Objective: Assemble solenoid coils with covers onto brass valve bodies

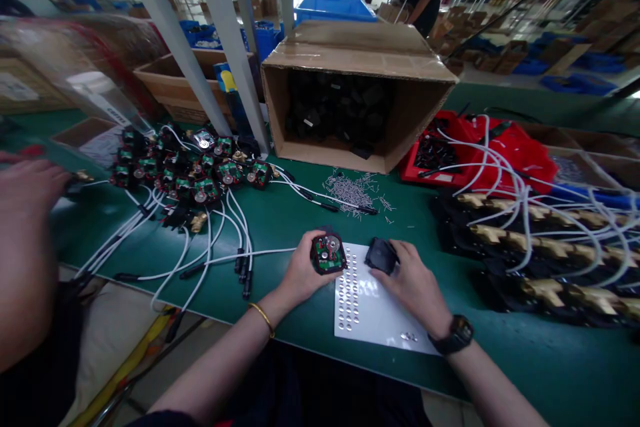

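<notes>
My left hand (299, 275) grips a small black unit with a green circuit board (328, 254) facing up; a white cable runs from it to the left. My right hand (414, 280) holds a black plastic cover (381, 255) just right of the unit. Both hover over a white sheet (374, 310) dotted with rows of small round metal pieces, lying on the green table (310, 320).
A pile of similar wired circuit units (185, 170) lies at left. An open cardboard box (350, 90) of black parts lies on its side behind. Loose pins (350, 190), a red tray (445, 150) and brass-fitted assemblies (540, 243) sit right. Another person's arm (25, 247) reaches in at far left.
</notes>
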{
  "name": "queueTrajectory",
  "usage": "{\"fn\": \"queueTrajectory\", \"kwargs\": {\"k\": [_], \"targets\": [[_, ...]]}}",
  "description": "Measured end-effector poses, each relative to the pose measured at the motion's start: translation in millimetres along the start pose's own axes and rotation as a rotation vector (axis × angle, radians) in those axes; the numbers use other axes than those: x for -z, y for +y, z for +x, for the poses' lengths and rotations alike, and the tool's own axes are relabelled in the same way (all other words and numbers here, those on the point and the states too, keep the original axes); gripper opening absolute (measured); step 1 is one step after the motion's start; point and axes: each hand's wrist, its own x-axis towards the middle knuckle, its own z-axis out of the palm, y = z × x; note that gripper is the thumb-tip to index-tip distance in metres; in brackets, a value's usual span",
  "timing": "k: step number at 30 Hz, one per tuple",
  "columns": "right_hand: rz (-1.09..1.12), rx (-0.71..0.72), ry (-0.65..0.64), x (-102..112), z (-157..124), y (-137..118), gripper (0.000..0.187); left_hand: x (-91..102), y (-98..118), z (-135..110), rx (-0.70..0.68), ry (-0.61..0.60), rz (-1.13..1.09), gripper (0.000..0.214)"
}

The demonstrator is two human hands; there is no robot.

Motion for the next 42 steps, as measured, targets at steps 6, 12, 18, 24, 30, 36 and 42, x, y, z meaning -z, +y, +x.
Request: {"fn": "queueTrajectory", "kwargs": {"k": [6, 12, 18, 24, 30, 36, 42], "targets": [[0.978, -0.124, 0.431, 6, -8, -19, 0.047, -1.7, -2, -1, -0.055, 0.021, 0.021, 0.067], [1.341, -0.317, 0.022, -16, -26, -71, 0.043, -3.6, -5, -1, -0.038, 0.035, 0.040, 0.069], [1.050, -0.205, 0.195, -39, -35, -81, 0.016, -4.6, -7, -1, -0.039, 0.036, 0.044, 0.069], [0.971, -0.175, 0.236, -43, -31, -80, 0.014, -5.0, -9, -1, -0.042, 0.034, 0.050, 0.068], [0.961, -0.156, 0.238, -44, -32, -81, 0.012, -5.0, -10, -1, -0.029, 0.037, 0.051, 0.069], [0.919, -0.132, 0.262, -41, -31, -82, 0.009, -4.6, -8, -1, -0.038, 0.031, 0.059, 0.069], [0.792, -0.042, 0.315, -39, -29, -88, 0.004, -4.9, -7, -1, -0.049, 0.050, 0.040, 0.067]]}}
